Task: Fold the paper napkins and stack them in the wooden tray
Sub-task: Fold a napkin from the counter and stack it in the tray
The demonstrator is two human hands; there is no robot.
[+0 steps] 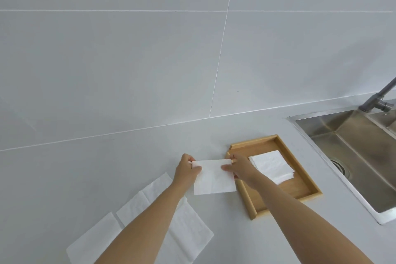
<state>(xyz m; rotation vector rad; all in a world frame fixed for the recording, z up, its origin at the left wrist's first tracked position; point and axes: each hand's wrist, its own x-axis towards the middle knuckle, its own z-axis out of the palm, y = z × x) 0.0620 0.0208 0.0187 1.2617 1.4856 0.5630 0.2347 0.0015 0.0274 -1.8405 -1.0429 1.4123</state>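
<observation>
A white folded paper napkin [214, 180] lies on the pale counter just left of the wooden tray [304, 191]. My left hand [186, 170] pinches its far left corner and my right hand [240, 166] pinches its far right corner, over the tray's left rim. Inside the tray sits a small stack of folded napkins [272, 166], toward the far end. Unfolded napkins [186, 227] lie spread on the counter at the near left, partly hidden under my left forearm.
A steel sink [353, 156] with a drain is set in the counter right of the tray, and a grey faucet [379, 98] stands at its far edge. A tiled wall rises behind the counter.
</observation>
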